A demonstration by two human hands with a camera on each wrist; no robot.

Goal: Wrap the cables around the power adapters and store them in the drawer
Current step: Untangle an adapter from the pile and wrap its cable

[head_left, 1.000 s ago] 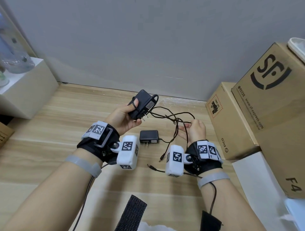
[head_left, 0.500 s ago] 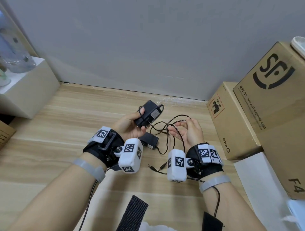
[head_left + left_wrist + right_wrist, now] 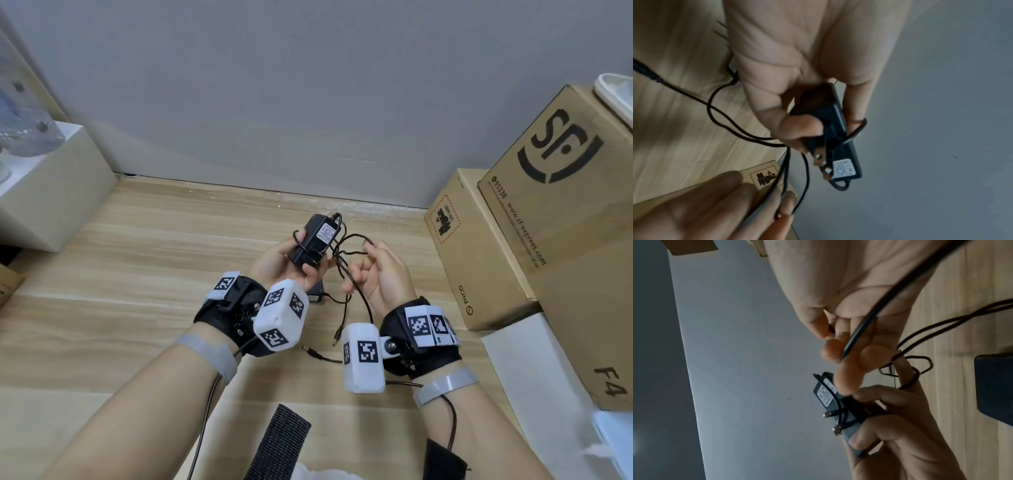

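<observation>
Item, adapter [image 3: 313, 242]: we grip it in our left hand [image 3: 284, 263] above the counter [image 3: 137, 274], its cable [image 3: 346, 270] now drawn closer in, loops shorter than a second ago. Right hand [image 3: 380, 274] pinches the cable. Wrapping advancing; second adapter [image 3: 317, 294] awaits; drawer unseen.

2 power adapters: one held [image 3: 313, 241], one on the floor [image 3: 315, 296] mostly hidden | 2 cables, going by 2 barrel plugs [image 3: 337, 341] [image 3: 310, 351] | 2 hands: left [image 3: 284, 263], right [image 3: 380, 274] | 2 brown cardboard boxes [image 3: 476, 253] [image 3: 575, 240] | 1 white box [image 3: 44, 192] on the left
</observation>
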